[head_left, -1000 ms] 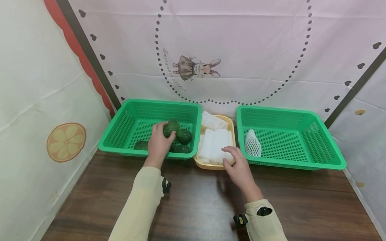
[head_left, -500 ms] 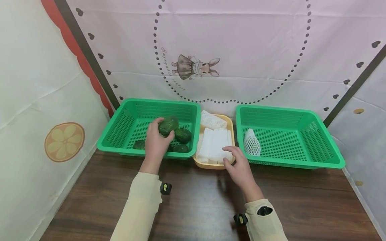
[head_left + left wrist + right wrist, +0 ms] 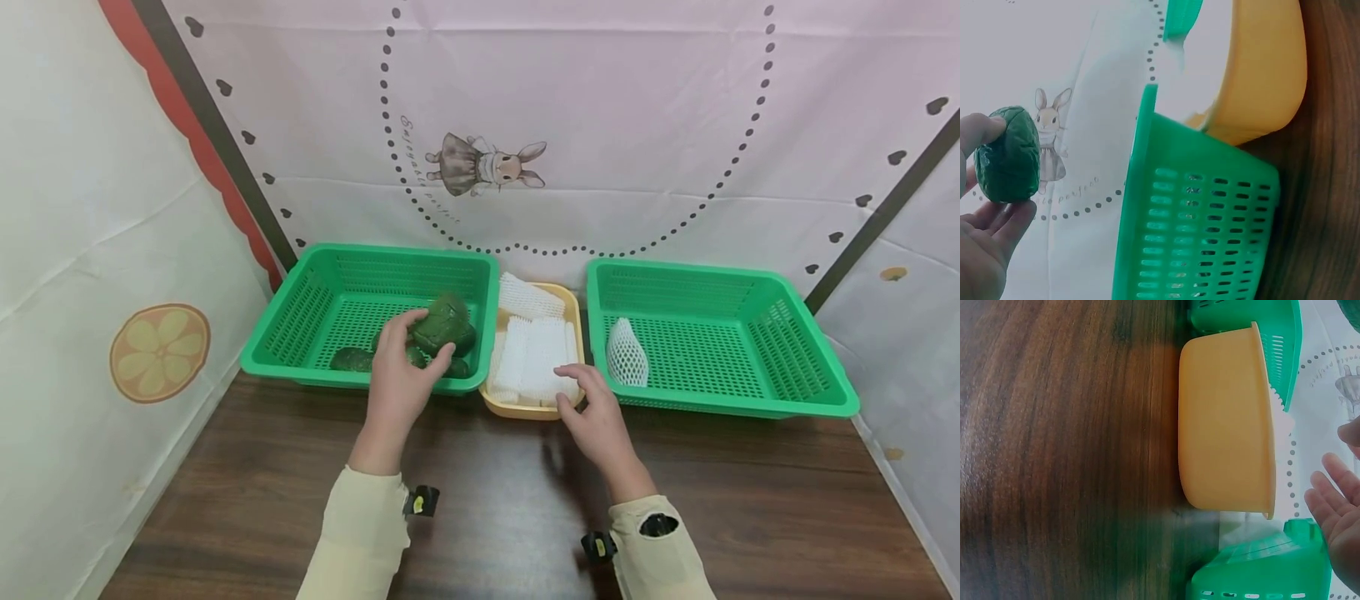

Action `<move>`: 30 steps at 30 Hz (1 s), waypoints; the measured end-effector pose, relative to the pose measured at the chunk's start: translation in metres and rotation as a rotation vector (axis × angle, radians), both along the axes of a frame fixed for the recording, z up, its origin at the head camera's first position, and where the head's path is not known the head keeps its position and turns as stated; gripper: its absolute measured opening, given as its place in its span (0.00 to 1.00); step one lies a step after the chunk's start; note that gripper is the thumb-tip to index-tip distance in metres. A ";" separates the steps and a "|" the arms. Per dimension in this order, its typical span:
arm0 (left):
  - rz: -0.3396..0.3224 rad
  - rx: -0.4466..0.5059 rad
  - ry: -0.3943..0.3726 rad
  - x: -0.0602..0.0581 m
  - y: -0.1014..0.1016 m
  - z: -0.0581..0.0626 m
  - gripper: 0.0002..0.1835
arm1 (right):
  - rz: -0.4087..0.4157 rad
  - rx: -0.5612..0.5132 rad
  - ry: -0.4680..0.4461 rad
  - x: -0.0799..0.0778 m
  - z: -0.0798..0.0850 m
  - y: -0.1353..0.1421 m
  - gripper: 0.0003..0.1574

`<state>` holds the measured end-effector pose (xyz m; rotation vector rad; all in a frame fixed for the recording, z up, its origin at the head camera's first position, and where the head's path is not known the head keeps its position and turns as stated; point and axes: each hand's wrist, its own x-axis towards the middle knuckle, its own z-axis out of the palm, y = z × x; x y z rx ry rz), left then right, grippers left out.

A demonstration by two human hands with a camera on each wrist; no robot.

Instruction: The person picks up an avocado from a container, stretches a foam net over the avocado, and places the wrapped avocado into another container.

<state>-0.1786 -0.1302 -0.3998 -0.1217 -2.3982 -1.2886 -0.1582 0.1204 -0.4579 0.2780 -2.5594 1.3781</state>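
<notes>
My left hand [image 3: 397,379] holds a dark green avocado [image 3: 441,323] between thumb and fingers, over the right part of the left green basket [image 3: 337,312]. In the left wrist view the same wrinkled avocado [image 3: 1013,156] is pinched clear of the basket's rim. Several other avocados [image 3: 352,359] lie low in that basket, partly hidden behind the hand. My right hand [image 3: 596,417] hovers with loosely bent fingers at the right front edge of a small yellow basket [image 3: 517,412], holding nothing. White foam net sleeves [image 3: 543,358] fill the yellow basket.
A second green basket [image 3: 697,358] stands on the right, with a white foam net [image 3: 627,357] upright at its left end. All three baskets sit side by side at the back of the dark wooden table [image 3: 495,533], against a printed cloth [image 3: 637,125].
My left hand has lifted the avocado, shifting slightly left and then back right and nearer, toward the yellow basket. My right hand has stayed in place.
</notes>
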 end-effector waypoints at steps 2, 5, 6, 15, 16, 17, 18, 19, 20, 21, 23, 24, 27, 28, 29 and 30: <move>-0.013 0.002 0.000 0.004 0.002 -0.002 0.29 | -0.002 -0.002 0.002 0.000 0.000 0.000 0.18; -0.047 0.000 0.000 0.008 0.004 -0.005 0.29 | -0.002 -0.004 0.001 0.000 0.000 0.000 0.19; -0.060 -0.004 -0.001 0.009 0.005 -0.006 0.30 | -0.003 -0.005 0.000 0.000 0.000 0.000 0.19; -0.137 -0.042 -0.008 0.015 0.010 -0.012 0.27 | -0.005 -0.008 -0.018 0.001 -0.001 0.000 0.19; -0.142 -0.044 -0.008 0.016 0.010 -0.012 0.26 | -0.005 -0.010 -0.018 0.001 -0.001 0.000 0.19; -0.147 -0.047 -0.007 0.016 0.010 -0.013 0.26 | -0.005 -0.010 -0.017 0.001 -0.001 0.000 0.19; -0.153 -0.046 -0.006 0.016 0.010 -0.013 0.26 | -0.005 -0.010 -0.016 0.000 -0.001 0.000 0.19; -0.158 -0.047 -0.006 0.017 0.011 -0.014 0.26 | -0.004 -0.011 -0.014 0.000 -0.001 0.000 0.19; -0.165 -0.047 -0.005 0.017 0.011 -0.014 0.26 | -0.005 -0.012 -0.012 0.000 0.000 0.000 0.19; -0.170 -0.050 -0.007 0.017 0.011 -0.015 0.26 | -0.004 -0.012 -0.011 0.000 0.000 0.000 0.19; -0.181 -0.051 -0.012 0.018 0.011 -0.016 0.27 | -0.006 -0.011 -0.013 0.000 0.001 0.000 0.18; -0.187 -0.051 -0.014 0.019 0.012 -0.016 0.27 | -0.007 -0.012 -0.013 0.000 0.001 0.000 0.19; -0.209 -0.054 -0.012 0.021 0.013 -0.018 0.27 | -0.010 -0.015 -0.017 0.000 0.001 0.001 0.18; -0.217 -0.057 -0.007 0.022 0.014 -0.019 0.26 | -0.010 -0.016 -0.018 0.000 0.001 0.001 0.19; -0.228 -0.059 -0.001 0.023 0.015 -0.020 0.26 | -0.010 -0.016 -0.016 0.000 0.001 0.001 0.19; -0.239 -0.063 0.008 0.025 0.015 -0.020 0.27 | -0.009 -0.015 -0.014 0.000 0.000 0.002 0.19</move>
